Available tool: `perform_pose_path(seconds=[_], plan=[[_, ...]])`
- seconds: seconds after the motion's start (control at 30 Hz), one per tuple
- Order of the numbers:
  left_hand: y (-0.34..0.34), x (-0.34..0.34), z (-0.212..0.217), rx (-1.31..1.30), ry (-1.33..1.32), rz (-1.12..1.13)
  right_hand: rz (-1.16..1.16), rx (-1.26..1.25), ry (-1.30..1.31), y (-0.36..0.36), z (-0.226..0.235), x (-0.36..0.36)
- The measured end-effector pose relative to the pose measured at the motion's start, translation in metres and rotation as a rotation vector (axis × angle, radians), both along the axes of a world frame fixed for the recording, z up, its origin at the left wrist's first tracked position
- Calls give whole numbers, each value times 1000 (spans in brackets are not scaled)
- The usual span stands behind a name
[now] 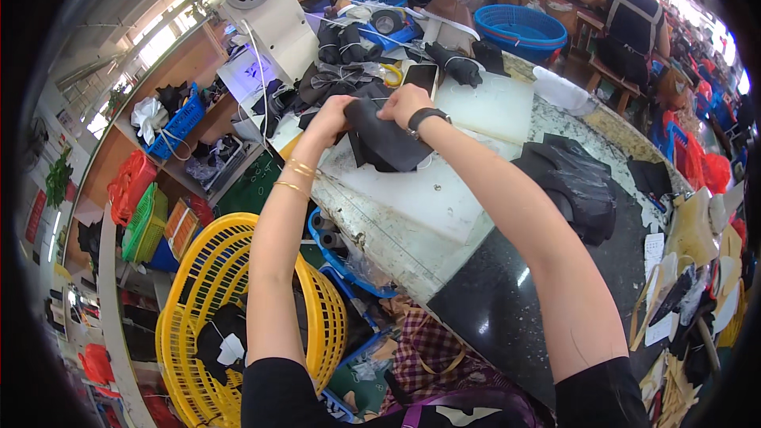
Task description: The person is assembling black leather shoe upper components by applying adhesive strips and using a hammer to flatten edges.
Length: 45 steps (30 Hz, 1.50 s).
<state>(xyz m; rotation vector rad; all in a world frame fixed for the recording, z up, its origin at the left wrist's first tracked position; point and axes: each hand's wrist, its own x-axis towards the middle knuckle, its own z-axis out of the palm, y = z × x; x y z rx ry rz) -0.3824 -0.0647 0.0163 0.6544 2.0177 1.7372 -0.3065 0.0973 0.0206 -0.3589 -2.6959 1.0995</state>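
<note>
Both hands on one black fabric piece [386,143] over the white cutting board [412,198]: left hand [329,120] pinches its edge, right hand [404,103] (smartwatch side) grips the top.

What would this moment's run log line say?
left hand: grips black fabric piece | right hand: grips same piece | over white cutting board

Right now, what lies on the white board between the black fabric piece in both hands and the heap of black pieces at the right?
Head view: nothing. Between the black fabric piece and the heap of black pieces is bare white cutting board, then speckled table edge, crossed only by the right forearm.
</note>
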Motion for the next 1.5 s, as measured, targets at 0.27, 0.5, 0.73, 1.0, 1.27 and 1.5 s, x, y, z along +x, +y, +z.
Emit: perform_pose_path(seconds=[0.27,0.5,0.73,1.0,1.27,1.5], plan=[[-17,25,8,-281,695,186,-169,40,-174,-27,27,-7],[-1,55,-22,-594,1324,255,-116,54,-82,-11,19,4],[70,120,7,-230,1228,-32,184,449,346,37,-5,198],[224,240,-9,-97,1360,-573,-111,482,202,86,36,443],[223,260,10,-342,1222,-496,-894,775,-298,197,59,682],[192,254,51,-278,373,-880,-725,873,-625,211,17,659]])
